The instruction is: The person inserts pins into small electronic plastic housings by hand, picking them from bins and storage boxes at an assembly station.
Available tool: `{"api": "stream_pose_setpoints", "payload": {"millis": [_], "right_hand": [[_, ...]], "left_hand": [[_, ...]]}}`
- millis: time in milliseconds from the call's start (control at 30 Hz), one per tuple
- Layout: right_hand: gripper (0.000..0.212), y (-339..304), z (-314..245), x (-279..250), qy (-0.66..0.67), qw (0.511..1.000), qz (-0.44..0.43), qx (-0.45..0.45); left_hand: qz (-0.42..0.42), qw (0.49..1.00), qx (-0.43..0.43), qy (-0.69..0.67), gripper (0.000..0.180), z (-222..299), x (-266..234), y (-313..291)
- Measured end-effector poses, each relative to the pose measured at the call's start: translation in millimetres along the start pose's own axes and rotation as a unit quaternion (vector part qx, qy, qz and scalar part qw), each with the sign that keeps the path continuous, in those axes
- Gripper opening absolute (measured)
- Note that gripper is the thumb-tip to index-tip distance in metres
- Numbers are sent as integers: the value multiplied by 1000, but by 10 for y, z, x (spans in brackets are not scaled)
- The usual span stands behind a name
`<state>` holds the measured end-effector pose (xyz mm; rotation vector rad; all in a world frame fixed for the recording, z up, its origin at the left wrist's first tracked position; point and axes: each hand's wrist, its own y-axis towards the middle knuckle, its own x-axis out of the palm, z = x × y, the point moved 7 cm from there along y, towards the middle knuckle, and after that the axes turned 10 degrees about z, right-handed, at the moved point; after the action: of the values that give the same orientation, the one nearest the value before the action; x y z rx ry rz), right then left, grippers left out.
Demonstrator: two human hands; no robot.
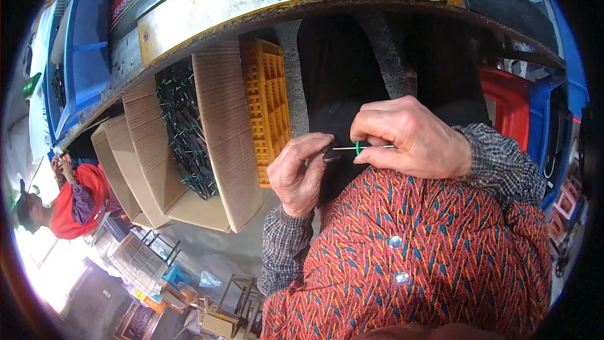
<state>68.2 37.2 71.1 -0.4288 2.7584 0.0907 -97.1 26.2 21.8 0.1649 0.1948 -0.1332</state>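
1. Left hand: thumb and fingers pinched together on a small black end piece. A firm grip here should stop it twisting.
2. Right hand: thumb and forefinger close about a green ring; whether they press on it or only flank it, cannot tell.
3. Thin metal rod: runs between the hands, over the lap, roughly level, with the ring around it. Judgement: keep hands in line with the rod; sideways load could bend it or bind the ring.
4. Work by small fingertip motions, ring square to rod.
5. Open cardboard box, to the left, holds similar black-and-green pieces; keep elbow clear of its flap.
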Motion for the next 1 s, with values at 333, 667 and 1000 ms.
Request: {"api": "stream_pose_setpoints", "payload": {"millis": [333, 667, 1000], "right_hand": [[18, 46, 103, -64, 12, 999, 13, 39], [18, 20, -21, 71, 45, 999, 29, 8], [19, 68, -40, 127, 56, 997, 53, -31]], "left_hand": [[24, 930, -160, -329, 13, -88, -145, 15], [22, 869, -220, -442, 21, -231, -17, -92], [11, 842, -243, -481, 19, -319, 39, -121]]}}
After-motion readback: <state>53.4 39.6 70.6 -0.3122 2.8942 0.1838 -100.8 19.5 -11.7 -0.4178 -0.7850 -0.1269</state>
